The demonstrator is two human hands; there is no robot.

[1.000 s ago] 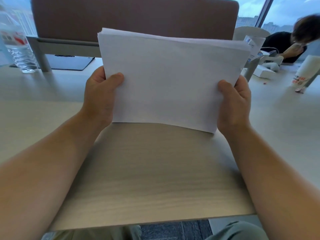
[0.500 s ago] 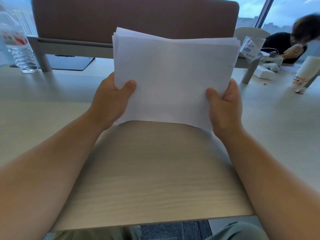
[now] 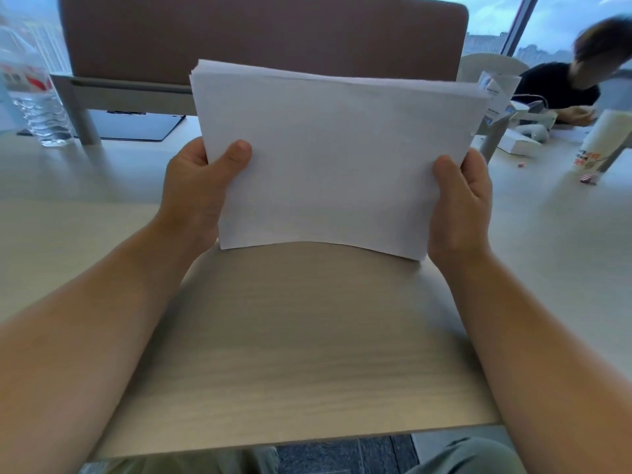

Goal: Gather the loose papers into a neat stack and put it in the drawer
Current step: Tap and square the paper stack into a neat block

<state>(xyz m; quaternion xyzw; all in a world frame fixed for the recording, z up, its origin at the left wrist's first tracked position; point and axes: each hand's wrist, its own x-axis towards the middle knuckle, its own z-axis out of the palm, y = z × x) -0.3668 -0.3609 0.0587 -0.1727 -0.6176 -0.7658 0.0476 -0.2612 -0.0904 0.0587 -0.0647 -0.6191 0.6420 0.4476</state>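
From the head camera, you hold the stack of papers (image 3: 328, 159) upright over the pale wooden desk (image 3: 290, 336), long side across, with its lower edge touching or just above the desktop; the view does not settle which. Your left hand (image 3: 198, 189) grips the stack's left edge, thumb pressed on the front sheet and the other fingers hidden behind it. Your right hand (image 3: 460, 206) grips the right edge the same way, thumb in front, fingers wrapped behind. The sheets sit fairly even along the top, though a few edges fan out slightly at the upper left corner.

Compared with half a second ago, the stack reads wider: your hands are set farther apart, the left one nearer the left edge of the sheets and the right one higher along the right edge. The bowed, squeezed look the stack had then has eased, and the top edge now runs straighter, sloping down a little to the right.

Behind the stack stands a brown divider panel (image 3: 260, 32). A clear water bottle (image 3: 30, 97) stands at far left, with a dark clipboard (image 3: 136, 126) lying flat beside the panel's leg. At far right a white cup with red print (image 3: 598, 145) stands on the desk, and another person (image 3: 574, 80) sits beyond it, blurred.
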